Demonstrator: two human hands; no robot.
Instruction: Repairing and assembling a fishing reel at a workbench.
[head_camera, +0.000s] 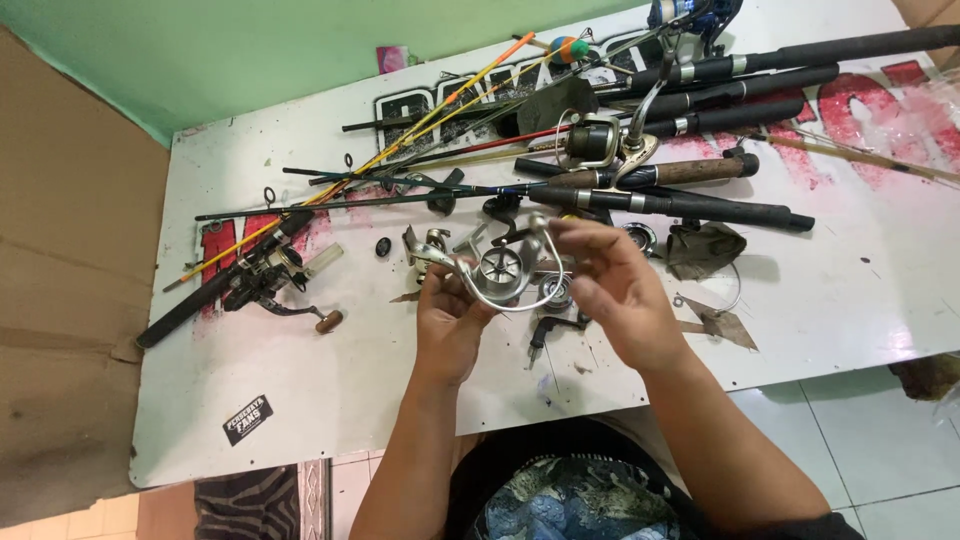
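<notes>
A green wall backs a white board laid as a work surface, with brown cardboard to its left and pale floor tiles below its near edge. Large red and black printing on the board is mostly covered by gear and cannot be read whole.

Across the far half lies a heap of fishing rods, dark handles to the right and thin tips fanned out to the left; several run off the top and right edges, and where they cross it is hard to tell one from another. A silver spinning reel sits among them. At the left a black rod with its own reel lies slantwise, near a yellow and orange rod.

Near the middle, above the board, both hands hold a silver reel body with its wire bail arm curving below. The left hand grips it from underneath, fingers closed about the frame. The right hand pinches its right side with thumb and fingertips; the exact contact point is hidden behind the fingers. Small loose parts lie beneath, too small to identify. A black sticker sits near the board's front corner.
</notes>
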